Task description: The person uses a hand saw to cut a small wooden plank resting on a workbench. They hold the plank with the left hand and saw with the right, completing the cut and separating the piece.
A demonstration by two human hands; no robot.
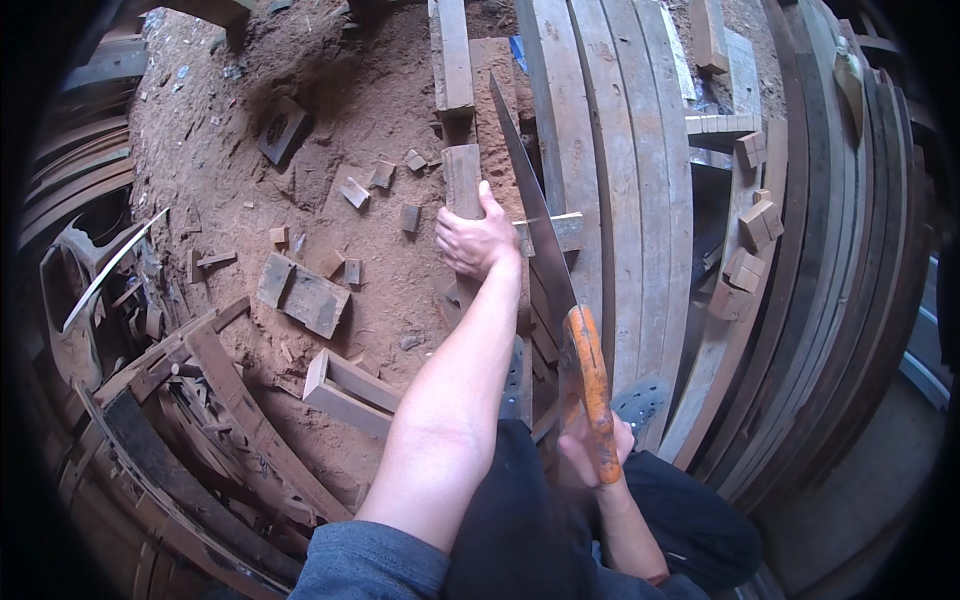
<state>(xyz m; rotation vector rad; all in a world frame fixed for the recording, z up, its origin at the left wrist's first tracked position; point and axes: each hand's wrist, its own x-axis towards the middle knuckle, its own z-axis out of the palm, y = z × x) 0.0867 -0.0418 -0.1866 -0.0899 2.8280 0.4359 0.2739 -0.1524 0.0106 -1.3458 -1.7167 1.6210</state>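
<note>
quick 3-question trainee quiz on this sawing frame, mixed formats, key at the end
1. True or false: the left hand grips the upright brown wooden block.
2. Which hand holds the orange-handled handsaw with the long grey steel blade? A) left B) right C) neither
3. Fill in: the saw blade points away from the person, alongside the stack of long grey ____ planks.

Key: 1 true. 2 B, the right hand is closed on the handle. 3 wooden.
</note>
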